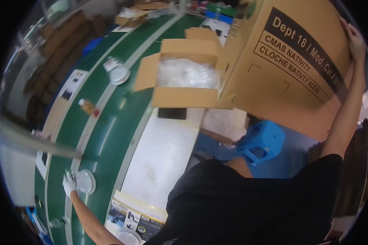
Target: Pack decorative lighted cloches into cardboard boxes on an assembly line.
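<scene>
My left hand (69,184), in a white glove, reaches over the green conveyor belt (106,134) at the lower left. Its fingers close on a clear dome with a round whitish base (86,182), which lies on its side. On the far right my bare right hand (355,43) grips the edge of a large cardboard box (290,69) that stands tilted at the upper right. The box's far sides are out of sight. Farther up the belt lies a similar clear piece with a round base (118,74).
An open carton (192,98) full of clear plastic wrapping stands at a white tabletop (157,155). Beneath the large box is a blue stool (265,139). A small amber bottle (87,107) lies on the belt. A printed box (141,218) bears another round piece (129,237).
</scene>
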`<state>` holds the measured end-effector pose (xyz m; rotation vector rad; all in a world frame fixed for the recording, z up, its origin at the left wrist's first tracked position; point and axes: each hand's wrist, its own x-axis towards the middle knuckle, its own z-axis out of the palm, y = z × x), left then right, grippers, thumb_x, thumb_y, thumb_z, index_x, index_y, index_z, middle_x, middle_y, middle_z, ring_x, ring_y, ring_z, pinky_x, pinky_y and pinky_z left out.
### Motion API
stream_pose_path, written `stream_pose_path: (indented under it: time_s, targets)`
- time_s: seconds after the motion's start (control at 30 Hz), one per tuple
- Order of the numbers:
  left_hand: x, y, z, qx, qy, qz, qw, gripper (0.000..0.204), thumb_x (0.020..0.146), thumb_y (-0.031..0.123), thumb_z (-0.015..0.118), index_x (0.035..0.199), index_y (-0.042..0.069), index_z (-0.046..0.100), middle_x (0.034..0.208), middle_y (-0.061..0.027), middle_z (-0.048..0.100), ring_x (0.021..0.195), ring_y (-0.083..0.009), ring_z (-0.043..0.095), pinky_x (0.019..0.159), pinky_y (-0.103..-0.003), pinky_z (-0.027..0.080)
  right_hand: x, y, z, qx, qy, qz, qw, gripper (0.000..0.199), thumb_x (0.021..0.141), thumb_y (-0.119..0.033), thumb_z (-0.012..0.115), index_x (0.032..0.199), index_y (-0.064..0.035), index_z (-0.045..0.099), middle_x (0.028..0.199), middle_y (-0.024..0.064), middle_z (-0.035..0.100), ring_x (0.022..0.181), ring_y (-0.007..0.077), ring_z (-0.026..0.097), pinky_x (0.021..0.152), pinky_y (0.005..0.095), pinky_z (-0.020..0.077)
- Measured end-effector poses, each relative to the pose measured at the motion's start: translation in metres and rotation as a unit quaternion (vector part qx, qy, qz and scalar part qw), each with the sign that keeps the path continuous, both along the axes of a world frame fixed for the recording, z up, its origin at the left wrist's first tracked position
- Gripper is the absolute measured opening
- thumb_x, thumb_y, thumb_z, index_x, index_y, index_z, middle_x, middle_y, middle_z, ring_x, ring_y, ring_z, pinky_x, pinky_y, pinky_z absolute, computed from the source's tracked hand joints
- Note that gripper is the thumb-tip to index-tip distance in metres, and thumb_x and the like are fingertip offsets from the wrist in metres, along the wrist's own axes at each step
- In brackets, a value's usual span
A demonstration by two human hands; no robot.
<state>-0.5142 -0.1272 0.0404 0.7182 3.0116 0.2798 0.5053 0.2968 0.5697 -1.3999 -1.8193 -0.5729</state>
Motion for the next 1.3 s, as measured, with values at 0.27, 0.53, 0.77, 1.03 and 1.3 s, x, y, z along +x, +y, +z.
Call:
stream_pose_path:
  time_s: [0.27,0.53,0.77,1.03,1.3]
  targets:
    - [0.0,0.012,-0.001,-0.004,0.115,-0.009,0.993,0.018,0.093,0.019,0.055,0.094,0.001,0.061,0.098,-0.0243,0.061,0.091,-0.0437,0.059,0.083,-0.05,0.049,0.098,-0.003,-0.137,-0.08,-0.054,-0.285,0.954,0.063,0.084,-0.06,0.071,0.071,0.0016,0.062,0.059,0.015,0.051,0.056,0.0222,0.042,0.056,0.0358,0.0392]
    - [0.076,0.014,0.016,-0.046,0.184,-0.011,0.982,0.029,0.094,0.024,0.053,0.097,-0.002,0.066,0.098,-0.0247,0.066,0.094,-0.0422,0.061,0.085,-0.049,0.049,0.221,0.055,-0.327,-0.21,-0.136,-0.371,0.894,0.067,0.089,-0.068,0.054,0.077,-0.0036,0.068,0.072,0.0235,0.065,0.073,0.0426,0.064,0.067,0.0486,0.0485]
    - [0.128,-0.015,0.054,0.031,0.063,0.023,0.997,0.031,0.097,0.024,0.05,0.099,-0.004,0.064,0.1,-0.025,0.066,0.094,-0.0403,0.062,0.086,-0.044,0.049,0.232,0.118,-0.509,-0.201,-0.152,-0.246,0.936,0.059,0.093,-0.057,0.058,0.066,-0.0053,0.055,0.059,0.0184,0.058,0.058,0.0409,0.06,0.053,0.0485,0.0446]
    - [0.206,-0.066,0.039,-0.002,0.108,0.04,0.993,0.023,0.097,0.018,0.054,0.101,-0.004,0.06,0.092,-0.018,0.064,0.084,-0.0264,0.059,0.084,-0.038,0.048,0.177,0.14,-0.628,-0.107,-0.225,-0.131,0.96,0.044,0.091,-0.047,0.066,0.066,-0.0119,0.056,0.058,0.0117,0.059,0.053,0.0324,0.06,0.049,0.0424,0.0461]
    - [0.294,-0.034,0.009,-0.019,0.128,0.017,0.991,0.013,0.084,0.013,0.061,0.085,0.0,0.064,0.083,-0.0253,0.062,0.076,-0.0391,0.059,0.07,-0.045,0.047,0.235,0.092,-0.697,-0.215,-0.22,-0.213,0.927,0.037,0.094,-0.06,0.055,0.098,-0.0287,0.076,0.069,0.0116,0.07,0.058,0.0327,0.067,0.051,0.0438,0.0509]
